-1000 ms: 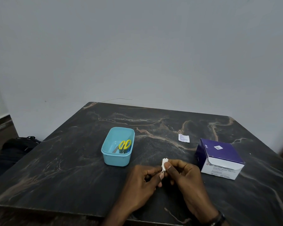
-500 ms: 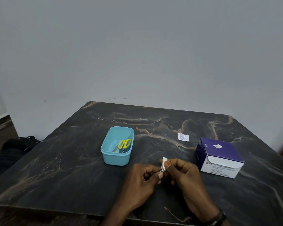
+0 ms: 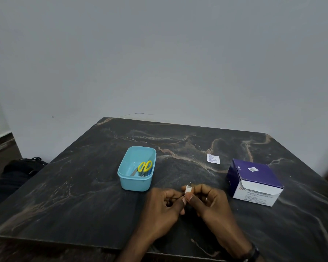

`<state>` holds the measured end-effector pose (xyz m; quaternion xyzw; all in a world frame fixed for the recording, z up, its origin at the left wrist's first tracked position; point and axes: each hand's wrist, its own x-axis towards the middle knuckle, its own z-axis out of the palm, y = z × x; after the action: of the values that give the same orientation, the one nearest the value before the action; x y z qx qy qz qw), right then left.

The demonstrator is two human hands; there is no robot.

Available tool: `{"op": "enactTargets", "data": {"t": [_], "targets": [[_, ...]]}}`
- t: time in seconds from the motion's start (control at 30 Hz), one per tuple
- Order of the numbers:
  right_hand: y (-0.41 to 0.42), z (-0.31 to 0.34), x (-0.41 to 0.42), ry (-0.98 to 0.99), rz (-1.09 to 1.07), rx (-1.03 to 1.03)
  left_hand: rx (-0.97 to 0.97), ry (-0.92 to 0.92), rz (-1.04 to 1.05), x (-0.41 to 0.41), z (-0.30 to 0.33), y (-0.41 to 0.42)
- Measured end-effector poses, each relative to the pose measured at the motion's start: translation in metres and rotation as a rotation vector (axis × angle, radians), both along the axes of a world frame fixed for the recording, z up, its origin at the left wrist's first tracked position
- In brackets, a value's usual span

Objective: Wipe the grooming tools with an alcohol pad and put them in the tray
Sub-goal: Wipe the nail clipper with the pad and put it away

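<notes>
The table (image 3: 83,195) is dark, veined stone, and everything sits on its near half; the swab box (image 3: 254,182) stands at the right, well apart from the tray (image 3: 135,183), with an empty wrapper (image 3: 213,159) lying between them and farther back. The tray is pale blue and already holds yellow scissors (image 3: 144,166) and a grey tool beside them that I cannot name; so part of the task looks done.

The left hand (image 3: 163,207) and right hand (image 3: 212,203) meet just in front of the tray, touching at the fingertips. Compared with a second ago the hands have hardly shifted on the table; the white pad (image 3: 188,189) sat higher and stood clear above the right thumb then, and now it is lower, with a thin dark tip (image 3: 190,184) poking out above it. I take that as a wiping stroke drawn down a slim tool, so this tool is mid-clean and not yet ready for the tray.

The right thumb and forefinger are pinched together on the pad, which wraps the tool; the left fingers are closed on the tool's lower end, mostly hidden under the knuckles, so its kind is unclear.
</notes>
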<state>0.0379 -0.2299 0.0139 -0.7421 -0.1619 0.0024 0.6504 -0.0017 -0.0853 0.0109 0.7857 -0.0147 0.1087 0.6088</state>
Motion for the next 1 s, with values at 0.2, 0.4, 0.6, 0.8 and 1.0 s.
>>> {"op": "enactTargets", "data": {"t": [0.2,0.4,0.6,0.8,1.0], "targets": [[-0.0001,-0.0009,0.0006,-0.013,-0.073,0.040,0.023,0.026,0.000,0.0003,0.0020,0.0001],[0.0019,-0.0027,0.0019,-0.051,-0.015,-0.117,-0.043,0.048,0.041,-0.0009,0.0050,-0.0003],[0.0005,-0.0039,0.0016,-0.027,-0.109,-0.040,0.003,0.047,0.021,-0.0013,0.0054,-0.0003],[0.0027,-0.0021,0.0011,-0.088,-0.049,-0.106,-0.063,0.051,0.051,-0.0013,0.0059,-0.0009],[0.0019,-0.0049,0.0023,-0.087,-0.086,-0.042,-0.018,0.030,0.024,-0.0026,0.0059,-0.0001]]}}
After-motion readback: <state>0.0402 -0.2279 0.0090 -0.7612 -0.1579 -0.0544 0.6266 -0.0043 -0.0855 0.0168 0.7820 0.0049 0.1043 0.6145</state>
